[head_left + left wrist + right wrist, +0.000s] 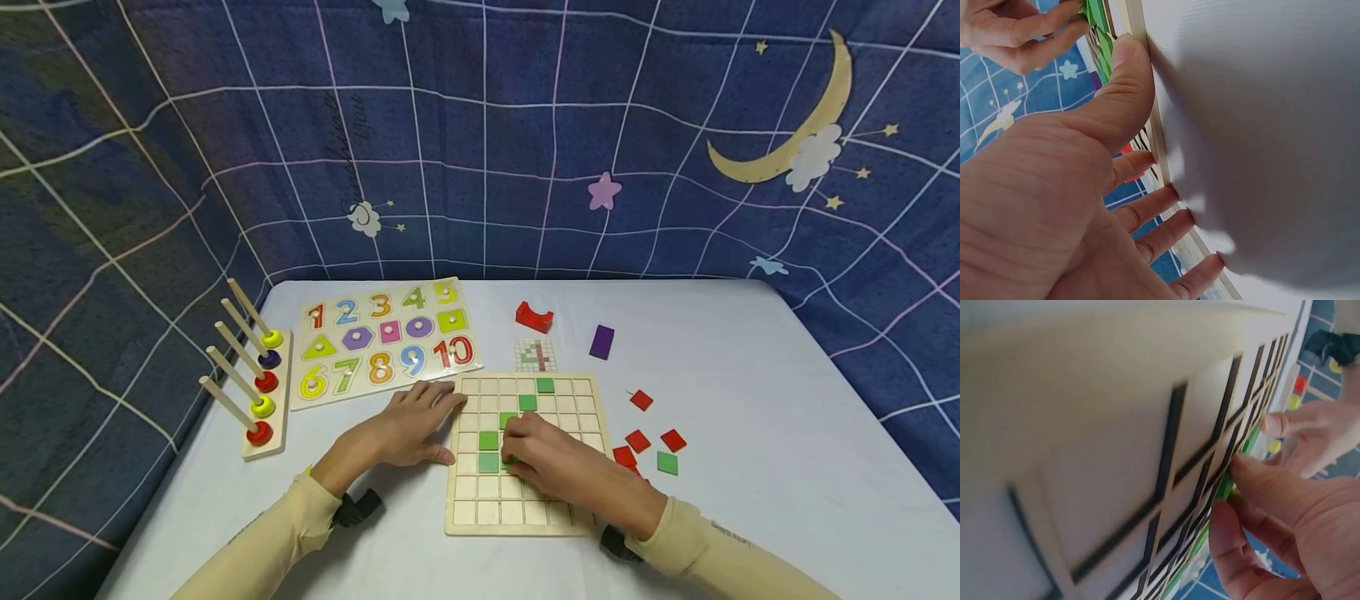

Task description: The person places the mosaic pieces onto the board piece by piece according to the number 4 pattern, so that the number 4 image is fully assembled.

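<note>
Right hand point(558, 467): fingertips pinched a green square tile point(1227, 485) down onto the wooden grid board point(577, 392), mid-board, probably to seat it in a cell.
Left hand point(408, 429): fingers spread flat against the board's left edge, seemingly steadying it.
Tile: lay flat, square, no long axis; sides parallel to the board's edges.
Spare red tiles point(637, 440): near the board's right edge.

— What's on the left of the tabletop point(750, 350)?
— A number puzzle board point(382, 340) and, beside it, a peg stand point(258, 392) with coloured rings.
— And at the far side?
— A red arch block point(533, 317), a purple block point(602, 342), and a small pattern card point(536, 355) between them.
— Behind?
— A dark blue cloth point(480, 133) with a moon and stars.
</note>
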The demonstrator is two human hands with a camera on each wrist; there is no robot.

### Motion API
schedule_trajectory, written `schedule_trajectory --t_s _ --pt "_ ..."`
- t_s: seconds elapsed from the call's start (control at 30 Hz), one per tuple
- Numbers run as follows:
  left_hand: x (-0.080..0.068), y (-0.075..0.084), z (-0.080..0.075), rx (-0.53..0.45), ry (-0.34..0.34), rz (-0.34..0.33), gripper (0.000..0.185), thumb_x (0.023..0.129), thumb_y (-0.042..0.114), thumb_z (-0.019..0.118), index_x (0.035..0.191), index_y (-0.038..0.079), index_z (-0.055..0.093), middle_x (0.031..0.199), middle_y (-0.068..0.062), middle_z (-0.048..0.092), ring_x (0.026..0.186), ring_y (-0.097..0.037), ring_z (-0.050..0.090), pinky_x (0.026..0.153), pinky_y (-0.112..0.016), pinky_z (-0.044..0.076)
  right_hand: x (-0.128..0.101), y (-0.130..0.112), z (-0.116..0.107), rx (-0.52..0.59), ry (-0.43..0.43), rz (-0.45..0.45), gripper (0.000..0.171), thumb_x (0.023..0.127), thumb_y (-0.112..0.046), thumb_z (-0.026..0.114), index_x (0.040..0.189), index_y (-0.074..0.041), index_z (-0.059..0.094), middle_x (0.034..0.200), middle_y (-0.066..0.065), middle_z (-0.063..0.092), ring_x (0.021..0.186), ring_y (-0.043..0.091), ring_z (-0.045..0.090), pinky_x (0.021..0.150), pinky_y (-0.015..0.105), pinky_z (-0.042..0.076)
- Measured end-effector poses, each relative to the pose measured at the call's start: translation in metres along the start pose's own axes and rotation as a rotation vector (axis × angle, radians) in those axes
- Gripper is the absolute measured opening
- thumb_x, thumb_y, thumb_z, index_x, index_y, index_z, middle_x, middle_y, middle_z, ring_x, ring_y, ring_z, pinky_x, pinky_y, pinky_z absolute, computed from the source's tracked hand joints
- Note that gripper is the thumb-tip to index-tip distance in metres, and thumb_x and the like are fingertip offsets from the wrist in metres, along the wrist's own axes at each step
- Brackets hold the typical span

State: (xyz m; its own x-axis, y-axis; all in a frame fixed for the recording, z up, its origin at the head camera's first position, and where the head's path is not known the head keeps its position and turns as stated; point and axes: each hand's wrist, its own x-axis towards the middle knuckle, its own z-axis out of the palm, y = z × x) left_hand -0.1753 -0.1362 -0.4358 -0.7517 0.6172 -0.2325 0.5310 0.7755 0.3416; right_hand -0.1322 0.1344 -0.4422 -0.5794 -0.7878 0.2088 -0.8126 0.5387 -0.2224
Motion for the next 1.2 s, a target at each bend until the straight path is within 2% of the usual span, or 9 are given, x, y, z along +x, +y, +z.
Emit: schedule_trajectory --t_s 0.23,0.43,0.67,0.8,1.0,1.2 --pt "0.000 -0.001 -0.001 0.015 0.013 0.008 0.083 0.095 0.043 0.079 0.159 0.008 0.040 0.167 -0.022 0.036 0.154 -0.044 0.035 0.120 -0.068 0.033 -0.002 -0.008 -0.003 -0.037 -0.009 -0.019 0.009 0.093 -0.002 0.080 0.092 -0.011 0.080 0.091 -0.004 0.068 0.086 0.012 0.055 0.077 0.017 0.051" --pt "0.001 -0.002 0.000 0.006 0.005 0.006 0.083 0.095 0.042 0.079 0.160 0.007 0.040 0.167 -0.022 0.035 0.155 -0.045 0.034 0.120 -0.069 0.032 -0.002 -0.011 0.001 -0.057 -0.009 0.009 0.008 0.095 -0.006 0.079 0.090 -0.012 0.079 0.089 -0.003 0.069 0.086 0.012 0.054 0.078 0.018 0.051" --pt "0.000 0.000 0.000 -0.010 0.002 0.002 0.083 0.096 0.041 0.079 0.160 0.007 0.039 0.168 -0.023 0.035 0.155 -0.045 0.033 0.120 -0.070 0.031 -0.004 -0.011 0.000 -0.070 -0.002 0.007 0.006 0.092 -0.006 0.082 0.091 -0.011 0.079 0.090 -0.002 0.069 0.087 0.013 0.055 0.078 0.019 0.053" --pt "-0.001 0.000 0.000 -0.021 -0.002 0.000 0.083 0.096 0.041 0.079 0.160 0.007 0.039 0.168 -0.023 0.034 0.155 -0.045 0.033 0.120 -0.069 0.031 -0.005 -0.009 -0.003 -0.012 -0.004 -0.002 0.008 0.090 -0.002 0.083 0.093 -0.009 0.079 0.096 -0.001 0.072 0.089 0.014 0.058 0.081 0.019 0.055" --pt "-0.001 -0.001 0.000 -0.028 -0.003 0.008 0.084 0.096 0.041 0.079 0.160 0.007 0.038 0.168 -0.023 0.033 0.155 -0.045 0.033 0.120 -0.069 0.031 -0.010 -0.005 -0.012 0.098 -0.016 0.034 0.012 0.093 -0.002 0.080 0.103 -0.006 0.078 0.113 0.005 0.072 0.105 0.017 0.069 0.091 0.025 0.060" --pt "0.000 0.000 0.000 -0.021 0.000 0.003 0.084 0.095 0.040 0.080 0.160 0.006 0.039 0.168 -0.024 0.034 0.155 -0.046 0.033 0.119 -0.069 0.032 -0.021 0.002 -0.024 0.110 -0.008 0.059 0.014 0.091 0.002 0.078 0.103 -0.006 0.077 0.116 0.008 0.072 0.102 0.019 0.071 0.084 0.025 0.060"
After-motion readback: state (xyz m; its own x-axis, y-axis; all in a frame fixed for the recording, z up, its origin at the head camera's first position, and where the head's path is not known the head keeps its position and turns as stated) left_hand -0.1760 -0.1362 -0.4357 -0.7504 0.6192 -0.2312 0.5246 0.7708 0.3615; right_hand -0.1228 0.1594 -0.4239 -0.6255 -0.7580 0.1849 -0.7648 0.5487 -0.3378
